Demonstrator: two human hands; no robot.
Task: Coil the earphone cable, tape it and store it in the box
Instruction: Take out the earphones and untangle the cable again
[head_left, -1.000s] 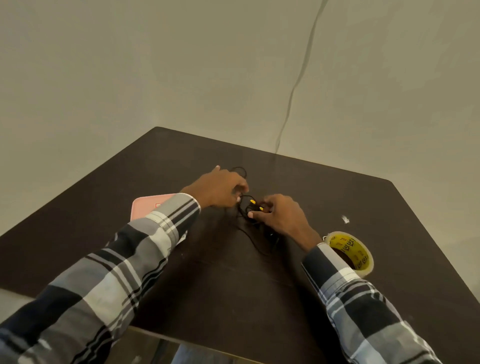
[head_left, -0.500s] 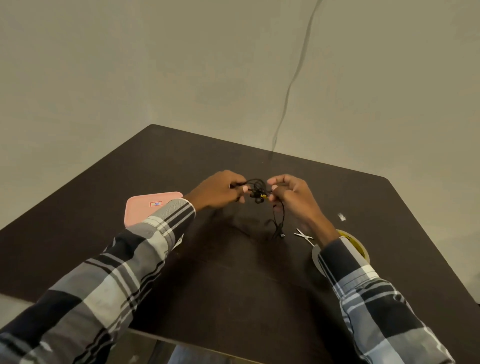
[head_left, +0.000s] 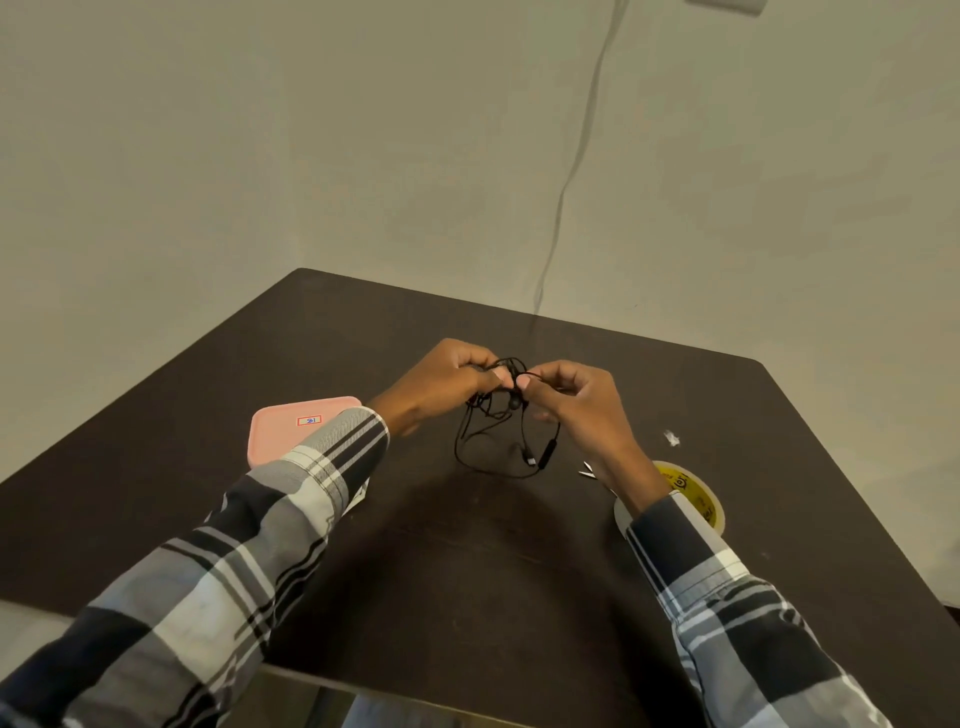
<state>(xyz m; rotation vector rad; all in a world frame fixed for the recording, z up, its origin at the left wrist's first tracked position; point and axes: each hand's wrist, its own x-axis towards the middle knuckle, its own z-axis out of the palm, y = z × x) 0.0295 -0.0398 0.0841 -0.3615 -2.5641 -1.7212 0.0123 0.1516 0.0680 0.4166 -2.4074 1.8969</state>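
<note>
While both hands hold it above the dark wooden table (head_left: 467, 571), the thin black earphone cable (head_left: 493, 436) hangs tangled.
Left hand (head_left: 441, 384) and right hand (head_left: 576, 405) each pinch the knot (loops dangling); pulling could tighten it. Closed pink box (head_left: 280, 431) lies left, yellow-printed tape roll (head_left: 696, 493) right.

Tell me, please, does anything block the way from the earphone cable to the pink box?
Only the left hand and its sleeve lie between the earphone cable and the pink box, whose lid is on.

Dim soft light, wide-angle edge distortion
</note>
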